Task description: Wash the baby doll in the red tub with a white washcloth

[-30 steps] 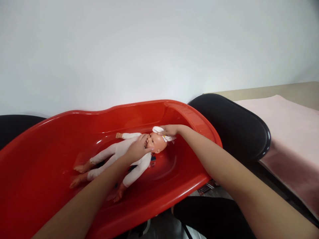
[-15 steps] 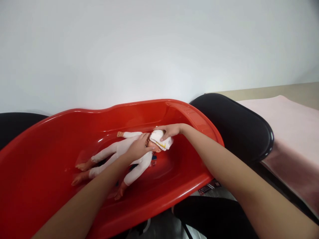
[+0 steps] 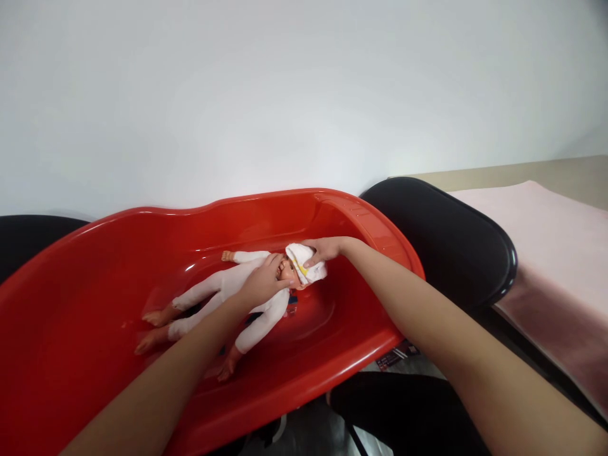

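Observation:
A baby doll (image 3: 232,277) in white clothing lies on its back inside a red baby bathtub (image 3: 266,218), its feet to the left and its head to the right. My left hand (image 3: 265,280) rests over the doll's upper chest and neck, fingers curved round it below the chin. In my right hand (image 3: 327,249) is a small white cloth (image 3: 306,265) with a yellow pattern, pressed against the top of the doll's head. Part of the head is hidden under the cloth.
To the right of the tub stands a black rounded surface (image 3: 441,240), and beyond it a pink sheet (image 3: 555,253). Another black edge (image 3: 38,244) shows at the left. A pale wall (image 3: 285,95) rises behind the tub.
My right hand has shifted the cloth slightly up the doll's head, so more of the face shows. My left hand stays on the doll.

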`<state>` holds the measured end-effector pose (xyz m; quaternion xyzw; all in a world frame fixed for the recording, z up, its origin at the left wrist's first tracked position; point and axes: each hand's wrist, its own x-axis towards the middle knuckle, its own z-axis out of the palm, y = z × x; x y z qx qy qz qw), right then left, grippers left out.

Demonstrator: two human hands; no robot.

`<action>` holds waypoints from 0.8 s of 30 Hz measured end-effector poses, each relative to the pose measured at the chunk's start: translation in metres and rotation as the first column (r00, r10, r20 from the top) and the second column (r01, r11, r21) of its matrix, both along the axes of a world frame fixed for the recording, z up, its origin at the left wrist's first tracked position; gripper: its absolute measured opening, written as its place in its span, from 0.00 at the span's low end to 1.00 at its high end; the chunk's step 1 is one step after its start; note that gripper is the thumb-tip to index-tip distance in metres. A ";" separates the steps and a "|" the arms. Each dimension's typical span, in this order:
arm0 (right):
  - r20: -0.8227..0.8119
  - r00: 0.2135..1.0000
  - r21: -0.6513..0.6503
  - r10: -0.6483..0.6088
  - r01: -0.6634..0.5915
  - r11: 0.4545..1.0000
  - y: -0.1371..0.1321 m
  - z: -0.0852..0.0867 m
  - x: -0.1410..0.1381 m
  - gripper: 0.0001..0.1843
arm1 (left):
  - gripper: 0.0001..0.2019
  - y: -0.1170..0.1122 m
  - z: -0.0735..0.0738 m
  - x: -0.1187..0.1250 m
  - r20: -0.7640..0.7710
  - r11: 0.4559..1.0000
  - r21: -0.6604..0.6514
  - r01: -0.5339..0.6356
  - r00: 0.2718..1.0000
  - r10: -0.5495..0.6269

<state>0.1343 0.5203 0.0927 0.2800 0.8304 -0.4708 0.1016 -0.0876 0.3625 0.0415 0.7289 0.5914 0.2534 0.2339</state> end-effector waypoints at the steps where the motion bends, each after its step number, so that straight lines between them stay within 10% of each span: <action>1: -0.003 1.000 -0.002 0.011 -0.011 1.000 0.000 0.000 0.000 0.42 | 0.22 0.000 0.000 0.000 0.008 1.000 0.003 -0.004 1.000 0.004; 8: 0.163 0.960 0.266 -0.229 0.181 0.947 -0.001 -0.001 -0.005 0.25 | 0.23 0.000 -0.004 0.001 0.036 0.999 0.001 -0.038 0.999 0.038; 18: 0.385 0.922 -0.109 -0.044 0.093 0.990 -0.003 -0.004 0.000 0.46 | 0.19 0.000 -0.001 0.002 0.021 1.000 0.024 -0.002 1.000 0.001; 24: 0.313 0.948 0.033 -0.053 0.045 0.998 0.002 -0.012 -0.001 0.57 | 0.25 0.002 -0.004 -0.001 0.006 1.000 -0.004 -0.006 1.000 0.006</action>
